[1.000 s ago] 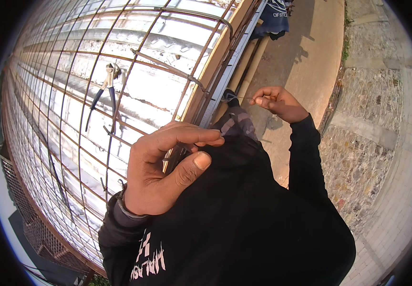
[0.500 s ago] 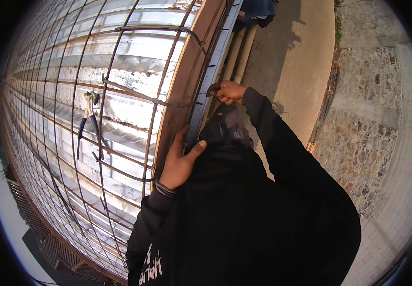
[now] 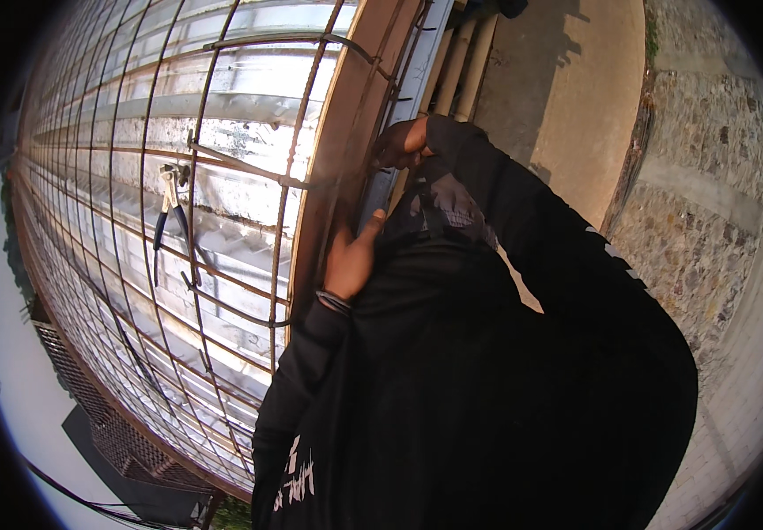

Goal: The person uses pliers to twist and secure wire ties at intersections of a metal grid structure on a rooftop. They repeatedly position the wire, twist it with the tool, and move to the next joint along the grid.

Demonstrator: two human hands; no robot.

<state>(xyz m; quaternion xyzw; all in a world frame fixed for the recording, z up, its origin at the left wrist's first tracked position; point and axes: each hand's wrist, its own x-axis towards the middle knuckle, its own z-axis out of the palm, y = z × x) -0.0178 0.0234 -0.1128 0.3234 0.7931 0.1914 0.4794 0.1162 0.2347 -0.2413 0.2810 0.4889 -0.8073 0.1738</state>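
My left hand lies against the side of a brown wooden board. Its thumb stands apart from the fingers, which are partly in shadow along the wood. Farther ahead, my right hand is at the outer side of the board, beside a grey metal strip. The fingers there are curled and dark with shade, and whatever they may hold is hidden. To the left, end-cutting nippers with dark blue handles rest on the rebar mesh, out of reach of both hands.
Under the mesh spreads shiny corrugated metal decking. Bent rebar pieces reach over to the board. Down to the right are long wooden planks, a concrete path and a stone wall. Cables hang at the lower left.
My right hand has come closer to the board and turned, its forearm swinging inward. My left hand has shifted slightly forward and right in the picture. The nippers stay on the mesh.
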